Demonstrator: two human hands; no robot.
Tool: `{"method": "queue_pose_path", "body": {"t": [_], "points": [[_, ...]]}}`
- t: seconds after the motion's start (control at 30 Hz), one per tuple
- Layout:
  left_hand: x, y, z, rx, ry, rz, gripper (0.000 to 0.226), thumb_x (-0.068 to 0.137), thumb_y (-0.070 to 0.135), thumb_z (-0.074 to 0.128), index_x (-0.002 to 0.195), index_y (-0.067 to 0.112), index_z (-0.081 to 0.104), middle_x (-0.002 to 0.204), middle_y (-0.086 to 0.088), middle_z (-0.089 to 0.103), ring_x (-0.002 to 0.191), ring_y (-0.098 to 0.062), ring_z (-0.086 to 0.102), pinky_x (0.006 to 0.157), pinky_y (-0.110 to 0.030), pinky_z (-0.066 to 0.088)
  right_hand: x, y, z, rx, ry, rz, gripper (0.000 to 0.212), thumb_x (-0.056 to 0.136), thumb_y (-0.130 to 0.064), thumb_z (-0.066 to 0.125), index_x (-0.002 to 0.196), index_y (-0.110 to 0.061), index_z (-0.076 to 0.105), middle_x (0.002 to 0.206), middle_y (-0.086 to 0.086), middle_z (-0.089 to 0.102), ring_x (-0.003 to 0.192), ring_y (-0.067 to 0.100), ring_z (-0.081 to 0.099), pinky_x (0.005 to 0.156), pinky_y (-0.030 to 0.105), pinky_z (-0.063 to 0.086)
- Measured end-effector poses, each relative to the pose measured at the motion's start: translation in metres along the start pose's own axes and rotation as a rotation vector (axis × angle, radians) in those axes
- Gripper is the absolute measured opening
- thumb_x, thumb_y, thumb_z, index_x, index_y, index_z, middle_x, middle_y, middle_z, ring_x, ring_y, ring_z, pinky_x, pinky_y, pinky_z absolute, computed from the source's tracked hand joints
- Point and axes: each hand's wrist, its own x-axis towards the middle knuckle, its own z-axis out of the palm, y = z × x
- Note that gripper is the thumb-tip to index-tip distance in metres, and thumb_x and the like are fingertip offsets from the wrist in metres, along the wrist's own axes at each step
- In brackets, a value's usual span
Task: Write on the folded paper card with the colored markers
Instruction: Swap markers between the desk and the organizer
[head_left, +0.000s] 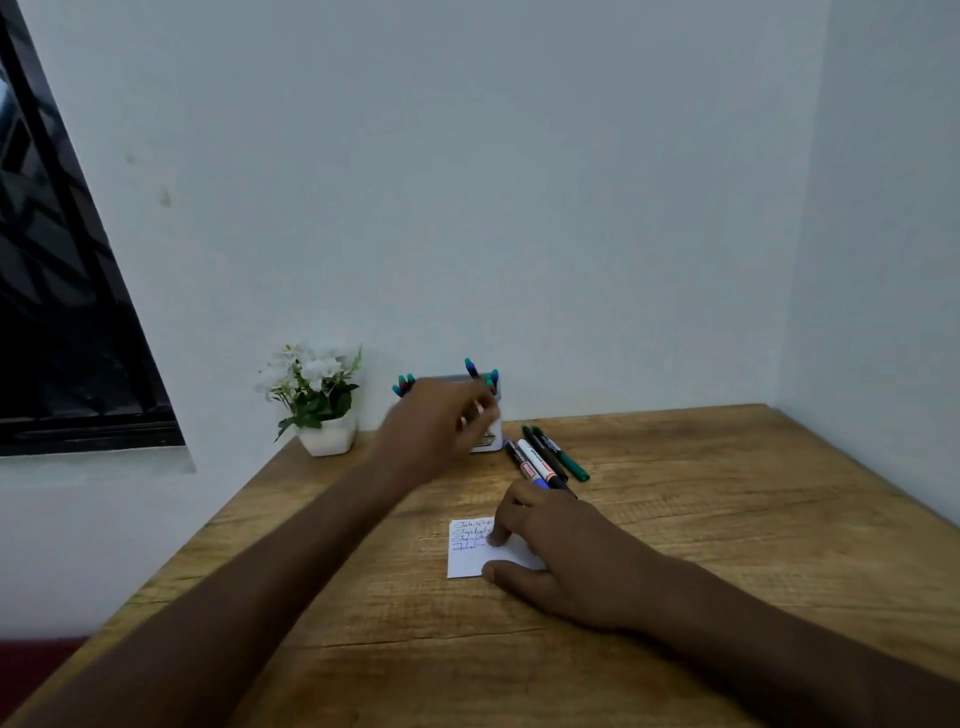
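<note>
A small white folded card (467, 564) lies on the wooden desk (727, 519), with several handwritten lines in its upper part. My right hand (566, 551) rests on the card, fingertips and thumb pressing it down. Several markers (545, 457) lie side by side just beyond that hand: black, white and green barrels. My left hand (436, 426) is stretched out to the white marker holder (491, 439) at the wall and is motion-blurred. More markers (480, 374) stand in the holder with teal caps up. Whether my left fingers hold one is unclear.
A white pot of white flowers (317, 400) stands left of the holder against the wall. A dark window (62, 312) is at the far left. The desk's left edge runs diagonally down to the lower left; a wall closes the right side.
</note>
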Motion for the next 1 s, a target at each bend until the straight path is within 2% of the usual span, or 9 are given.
{"method": "queue_pose_path", "body": {"t": [0.07,0.17,0.37,0.47,0.6,0.73,0.83,0.93,1.0], "points": [[-0.010,0.008,0.028,-0.027,-0.148,-0.131,0.030,0.098,0.045,0.066,0.080,0.021,0.071,0.071,0.010,0.065,0.063,-0.004,0.059,0.063,-0.033,0.057,0.000,0.002,0.000,0.014,0.020,-0.009,0.037,0.103,-0.047,0.060,0.132,-0.026,0.067,0.128,-0.009,0.057,0.104,0.003,0.048,0.079,0.015,0.037],[-0.010,0.020,0.049,-0.131,-0.279,-0.368,0.056,0.094,0.059,0.065,0.058,0.018,0.052,0.049,0.006,0.051,0.046,-0.006,0.050,0.050,-0.026,0.039,0.000,0.005,0.000,0.034,0.028,-0.014,0.032,0.103,-0.035,0.061,0.132,-0.025,0.071,0.123,-0.009,0.059,0.102,0.002,0.050,0.075,0.009,0.033],[0.011,0.033,0.046,0.013,-0.514,-0.428,0.051,0.085,0.064,0.071,0.071,0.018,0.052,0.072,-0.002,0.060,0.063,-0.013,0.050,0.060,-0.030,0.040,-0.004,0.006,-0.002,0.028,0.021,-0.044,0.034,0.103,-0.037,0.059,0.135,-0.028,0.068,0.130,-0.010,0.058,0.102,-0.005,0.043,0.074,0.006,0.032],[0.019,0.030,0.041,0.116,-0.610,-0.458,0.049,0.085,0.056,0.072,0.106,0.013,0.062,0.109,-0.007,0.068,0.088,-0.018,0.059,0.073,-0.032,0.048,-0.004,0.005,-0.004,0.010,0.004,-0.056,0.037,0.105,-0.037,0.058,0.138,-0.026,0.067,0.134,-0.006,0.059,0.102,-0.003,0.042,0.073,0.006,0.030],[0.013,0.033,0.043,0.315,-0.591,-0.369,0.048,0.088,0.044,0.068,0.123,0.012,0.064,0.120,-0.008,0.067,0.106,-0.025,0.064,0.091,-0.042,0.058,-0.005,0.004,-0.005,0.006,0.009,-0.053,0.036,0.104,-0.037,0.059,0.137,-0.026,0.067,0.135,-0.006,0.060,0.101,-0.004,0.041,0.072,0.005,0.029],[-0.004,0.026,0.029,0.349,-0.619,-0.331,0.034,0.102,0.025,0.059,0.130,0.007,0.062,0.117,-0.010,0.066,0.090,-0.018,0.059,0.074,-0.031,0.052,-0.006,0.004,-0.005,0.024,0.019,-0.036,0.034,0.103,-0.038,0.061,0.133,-0.025,0.071,0.128,-0.006,0.066,0.096,-0.003,0.047,0.075,0.006,0.033],[-0.030,0.010,0.000,0.196,-0.519,-0.347,0.038,0.107,0.016,0.052,0.140,0.002,0.041,0.088,-0.003,0.058,0.072,-0.014,0.056,0.056,-0.027,0.040,-0.004,0.005,-0.007,0.088,0.032,0.030,0.032,0.101,-0.038,0.065,0.129,-0.025,0.074,0.124,-0.008,0.069,0.093,0.001,0.058,0.076,0.010,0.043],[-0.063,-0.001,-0.016,-0.107,-0.344,-0.233,0.024,0.112,0.032,0.038,0.125,0.018,0.053,0.088,-0.003,0.065,0.080,-0.024,0.062,0.066,-0.036,0.046,-0.004,0.006,-0.008,0.180,0.068,0.124,0.030,0.099,-0.040,0.069,0.126,-0.027,0.074,0.118,-0.013,0.072,0.093,0.006,0.067,0.078,0.017,0.050],[-0.083,-0.001,-0.013,-0.282,-0.230,-0.182,0.037,0.111,0.047,0.031,0.112,0.030,0.064,0.090,0.005,0.067,0.084,-0.014,0.062,0.073,-0.034,0.049,-0.002,0.007,-0.007,0.266,0.079,0.189,0.033,0.097,-0.045,0.071,0.126,-0.029,0.071,0.112,-0.016,0.074,0.090,0.006,0.068,0.071,0.013,0.049]]}}
